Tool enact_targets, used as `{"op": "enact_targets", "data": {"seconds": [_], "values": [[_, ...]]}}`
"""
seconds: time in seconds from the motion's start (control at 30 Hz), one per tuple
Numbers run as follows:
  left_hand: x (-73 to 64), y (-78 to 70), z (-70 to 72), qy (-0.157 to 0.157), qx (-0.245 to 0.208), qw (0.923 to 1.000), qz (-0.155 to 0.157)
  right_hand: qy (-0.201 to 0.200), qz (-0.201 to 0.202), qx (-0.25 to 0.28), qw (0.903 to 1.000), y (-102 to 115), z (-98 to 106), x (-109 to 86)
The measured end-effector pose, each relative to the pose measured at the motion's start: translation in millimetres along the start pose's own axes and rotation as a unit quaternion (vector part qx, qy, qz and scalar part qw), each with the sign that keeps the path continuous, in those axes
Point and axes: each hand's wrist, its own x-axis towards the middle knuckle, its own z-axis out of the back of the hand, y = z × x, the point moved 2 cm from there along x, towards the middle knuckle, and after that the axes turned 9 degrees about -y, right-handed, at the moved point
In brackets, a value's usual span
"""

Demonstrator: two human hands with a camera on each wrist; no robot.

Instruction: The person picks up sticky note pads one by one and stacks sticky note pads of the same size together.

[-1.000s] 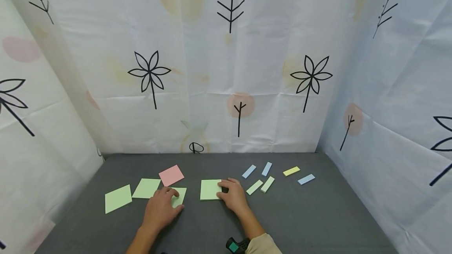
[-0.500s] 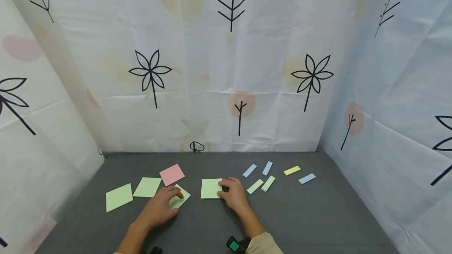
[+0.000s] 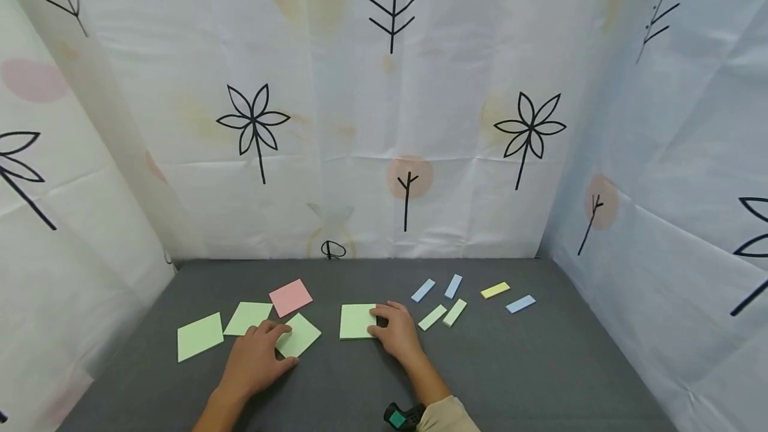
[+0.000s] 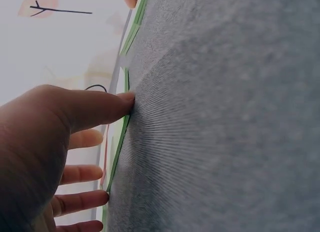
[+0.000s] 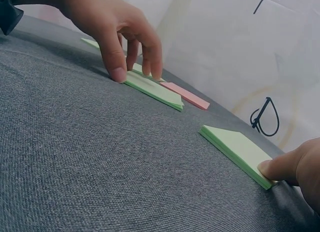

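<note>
In the head view my left hand (image 3: 255, 360) holds a green sticky note pad (image 3: 300, 335) at its left corner, turned diagonally on the table. Its thumb (image 4: 122, 102) meets the pad's edge in the left wrist view, the other fingers stretched along the far side. My right hand (image 3: 396, 333) grips a second green sticky note pad (image 3: 355, 322) by its right side. The right wrist view has that hand's thumb (image 5: 272, 168) on the pad's near corner; its other fingers are hidden there. Both pads lie on the grey cloth, with a gap between them.
Left of my hands lie two more green sticky note pads (image 3: 200, 337) (image 3: 248, 319), with a pink one (image 3: 291, 297) behind. Several small strips lie to the right: blue (image 3: 520, 304), green (image 3: 432, 318) and yellow (image 3: 495, 291). White printed curtains (image 3: 336, 119) enclose the table's back and sides.
My left hand has turned its green pad from roughly square to diagonal and shifted left and slightly toward me. My right hand and its pad have stayed in place.
</note>
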Motion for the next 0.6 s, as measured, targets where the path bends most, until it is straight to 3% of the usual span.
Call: {"op": "enact_targets", "data": {"seconds": [0.37,0.6], "values": [[4.8,-1.0,-1.4,0.013,-0.056,0.9982,0.015,-0.002,0.006,0.000,1.0000,0,2,0.6],[11.7,2.2,-6.3,0.010,-0.038,0.9992,-0.012,0.006,-0.008,0.012,0.9999,-1,0,-1.3]]}}
